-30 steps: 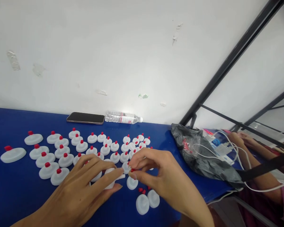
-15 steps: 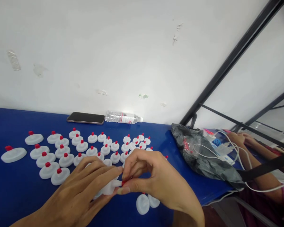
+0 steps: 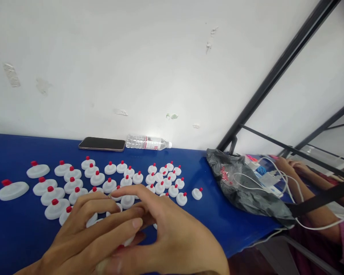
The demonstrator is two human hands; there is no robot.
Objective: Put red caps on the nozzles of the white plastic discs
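Observation:
My left hand [image 3: 84, 236] and my right hand [image 3: 179, 233] come together low in the middle, wrapped around one small white plastic bottle [image 3: 129, 241]. Only a sliver of its white body and a bit of red cap show between the fingers. My right hand lies partly over the left, with its fingers bent behind and its thumb below. Beyond my hands, many similar white round bottles with red caps, one of them a white bottle [image 3: 55, 209] at the left, stand in loose rows on the blue table [image 3: 17, 233].
A phone [image 3: 102, 144] and a clear water bottle [image 3: 147, 142] lie along the wall. To the right are a dark plastic bag [image 3: 246, 202] with small red pieces, a white cable, a black metal frame [image 3: 263, 84] and another person's arms [image 3: 318, 214].
My right hand has moved left and down from a pinch on the red cap to wrap around the bottle. The held bottle has turned and is now mostly hidden.

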